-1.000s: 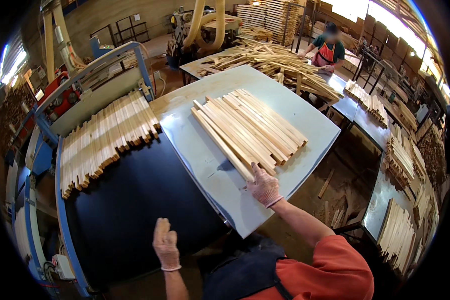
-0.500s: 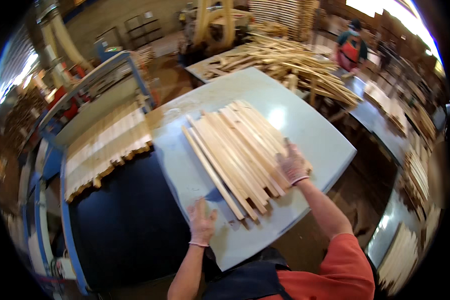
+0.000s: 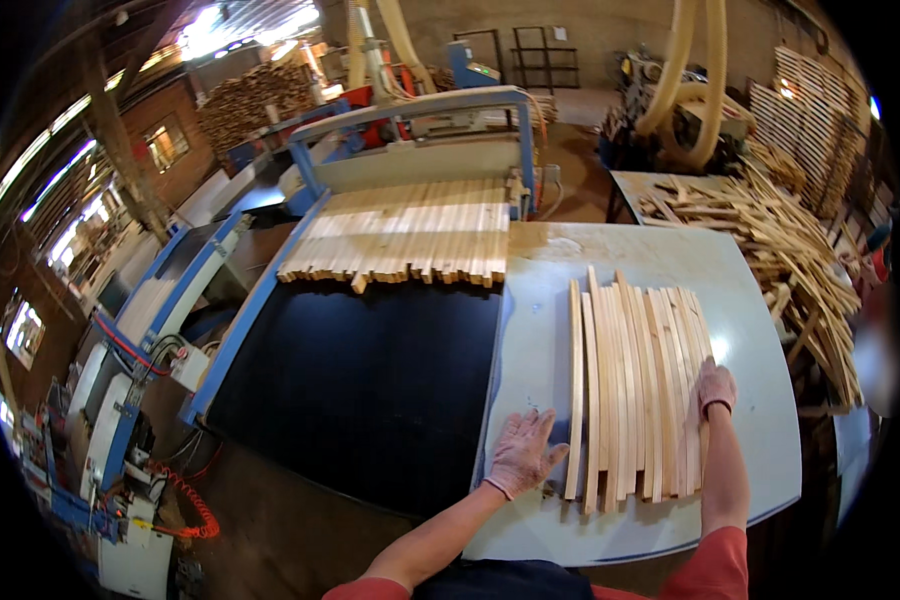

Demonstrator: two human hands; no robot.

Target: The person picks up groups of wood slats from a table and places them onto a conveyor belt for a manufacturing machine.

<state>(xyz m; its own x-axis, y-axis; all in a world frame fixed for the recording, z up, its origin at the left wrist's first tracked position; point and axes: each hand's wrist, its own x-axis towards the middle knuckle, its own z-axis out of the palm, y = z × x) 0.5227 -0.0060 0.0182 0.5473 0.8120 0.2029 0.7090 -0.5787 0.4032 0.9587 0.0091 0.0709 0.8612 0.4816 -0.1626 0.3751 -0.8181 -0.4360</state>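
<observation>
A batch of pale wooden slats lies side by side on the grey-white tabletop, their ends uneven. At the left, one slat stands slightly apart from the others. My left hand, in a thin pale glove, is spread open over the tabletop, its thumb close to the lower end of that slat. Against the right-hand edge of the batch rests my right hand, gloved too, with its fingers extended along the outermost slat. Neither hand is wrapped round a slat.
Left of the table is a black conveyor belt in a blue-framed machine; a row of slats lies at its far end. Loose wood strips are heaped at the far right. An orange coiled hose hangs at lower left.
My view has swung left, bringing the conveyor toward the middle. Both hands stay beside the batch of slats, left hand at its left, right hand at its right edge.
</observation>
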